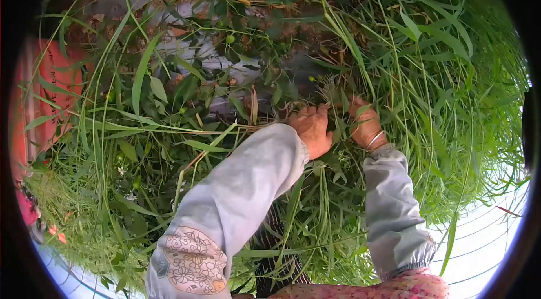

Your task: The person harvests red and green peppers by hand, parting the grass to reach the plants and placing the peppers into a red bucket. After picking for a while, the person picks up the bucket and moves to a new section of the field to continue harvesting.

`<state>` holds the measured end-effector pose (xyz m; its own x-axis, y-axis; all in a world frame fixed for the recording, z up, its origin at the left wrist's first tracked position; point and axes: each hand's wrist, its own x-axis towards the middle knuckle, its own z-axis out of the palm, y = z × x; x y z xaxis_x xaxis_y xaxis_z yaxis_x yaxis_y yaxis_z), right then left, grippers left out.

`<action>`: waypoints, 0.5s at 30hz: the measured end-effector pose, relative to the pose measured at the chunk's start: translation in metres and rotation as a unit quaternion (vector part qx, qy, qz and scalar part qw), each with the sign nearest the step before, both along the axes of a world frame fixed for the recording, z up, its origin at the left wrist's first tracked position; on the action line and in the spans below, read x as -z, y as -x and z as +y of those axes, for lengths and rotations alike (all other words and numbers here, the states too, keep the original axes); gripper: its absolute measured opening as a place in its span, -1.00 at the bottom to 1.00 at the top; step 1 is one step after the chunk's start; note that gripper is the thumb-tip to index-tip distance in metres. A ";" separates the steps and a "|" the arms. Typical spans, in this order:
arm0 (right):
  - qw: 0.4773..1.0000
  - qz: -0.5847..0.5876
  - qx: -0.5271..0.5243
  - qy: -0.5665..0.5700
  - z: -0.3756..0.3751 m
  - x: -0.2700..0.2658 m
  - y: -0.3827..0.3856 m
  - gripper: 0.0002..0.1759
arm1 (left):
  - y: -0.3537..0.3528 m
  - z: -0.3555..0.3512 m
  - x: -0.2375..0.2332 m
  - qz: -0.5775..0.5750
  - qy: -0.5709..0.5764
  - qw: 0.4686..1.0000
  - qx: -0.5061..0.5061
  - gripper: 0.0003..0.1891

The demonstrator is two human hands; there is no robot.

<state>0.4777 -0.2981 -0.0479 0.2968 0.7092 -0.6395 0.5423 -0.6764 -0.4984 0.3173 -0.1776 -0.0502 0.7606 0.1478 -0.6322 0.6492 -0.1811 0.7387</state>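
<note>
Dense weeds all round: left hand [311, 128] and right hand [366, 124], side by side, both clench the grass tuft [333, 91] just beyond them.

I have 2 arms in view, both reaching forward and away from me, close together. My left arm [236, 197] comes up from the lower left, bent at the elbow, covered to the wrist in a pale grey sleeve [265, 158] with a flowered patch near the elbow. My left hand [311, 129] is bare, back of the hand toward the camera, fingers [307, 112] curled down and bunched tight. My right arm [394, 209] runs almost straight up from the bottom edge in a matching sleeve. My right hand [365, 123] sits just beside the left, wrist ringed by thin bangles [375, 140]; its fingertips are hidden, so I cannot judge its grip.
</note>
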 end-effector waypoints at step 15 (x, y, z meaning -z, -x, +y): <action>0.989 -0.086 -0.069 0.095 0.106 0.038 0.007 -0.58 | -0.003 -0.045 -0.013 -0.054 -0.044 0.997 -0.020 -0.44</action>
